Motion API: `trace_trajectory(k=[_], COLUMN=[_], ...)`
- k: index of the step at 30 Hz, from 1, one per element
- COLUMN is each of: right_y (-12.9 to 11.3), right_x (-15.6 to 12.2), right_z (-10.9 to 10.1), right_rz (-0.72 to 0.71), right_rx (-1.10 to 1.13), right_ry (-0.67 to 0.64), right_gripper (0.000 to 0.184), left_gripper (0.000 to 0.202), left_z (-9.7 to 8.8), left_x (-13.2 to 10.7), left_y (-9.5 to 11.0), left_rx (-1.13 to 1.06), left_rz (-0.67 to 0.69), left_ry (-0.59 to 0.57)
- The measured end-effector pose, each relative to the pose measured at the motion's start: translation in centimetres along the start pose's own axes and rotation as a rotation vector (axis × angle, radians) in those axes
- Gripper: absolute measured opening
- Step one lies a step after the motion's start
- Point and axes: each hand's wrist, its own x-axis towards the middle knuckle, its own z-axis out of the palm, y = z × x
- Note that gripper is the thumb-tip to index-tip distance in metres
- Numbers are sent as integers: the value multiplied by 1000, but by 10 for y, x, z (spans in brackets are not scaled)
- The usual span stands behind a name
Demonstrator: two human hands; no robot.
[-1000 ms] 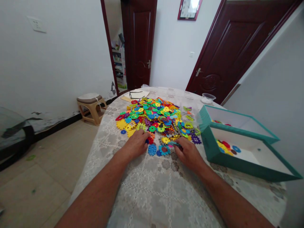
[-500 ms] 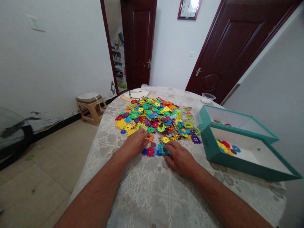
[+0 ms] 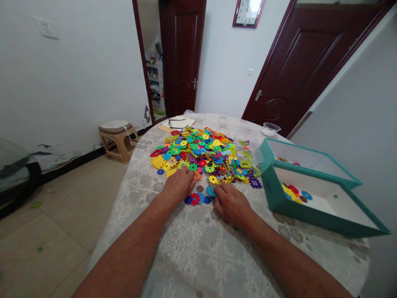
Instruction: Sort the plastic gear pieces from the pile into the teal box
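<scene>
Flat, colourful plastic gear-shaped pieces [image 3: 201,149] lie in a big heap on the table. My left hand [image 3: 180,183] rests at the heap's near edge, its fingers curled beside an orange piece [image 3: 197,176]; what its fingertips hold, if anything, is hidden. Close to me, my right hand [image 3: 233,203] is closed on a teal gear-shaped piece [image 3: 211,191], pinched at its right edge. Between the hands lies a short row of pieces, with a red one [image 3: 195,199] among blue ones. A small brown piece [image 3: 200,188] sits just beyond that row.
To the right stands a teal box [image 3: 322,211] with some pieces inside, a second compartment or lid behind it. Glasses [image 3: 178,123] lie on paper at the far left. A clear plastic bowl [image 3: 271,127] stands at the far right. A stool [image 3: 116,140] is beside the table.
My right hand's fingers have drawn together on the teal piece, which is less covered than before. My left hand has shifted only slightly beside the orange piece.
</scene>
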Motion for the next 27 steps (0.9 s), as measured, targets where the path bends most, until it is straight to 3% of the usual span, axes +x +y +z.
trace_trajectory(k=[3, 7, 12, 18, 23, 27], right_y=[9, 26, 29, 17, 8, 3], right_x=[1, 0, -3, -6, -7, -8], right_z=[5, 13, 6, -1, 1, -9], right_rz=[74, 154, 308, 396, 360, 276], right_rx=[-9, 153, 372, 682, 889, 964], right_ry=[37, 171, 249, 221, 150, 109], right_gripper=[18, 30, 37, 34, 33, 35], left_gripper=[22, 26, 29, 30, 32, 30], left_z=[-5, -13, -22, -24, -11, -9], left_x=[0, -3, -10, -14, -13, -11], left_y=[4, 8, 16, 32, 40, 39], left_rx=[50, 47, -166, -542, -555, -587], left_rz=[-15, -28, 61, 93, 138, 111], left_ry=[13, 69, 105, 6, 23, 23])
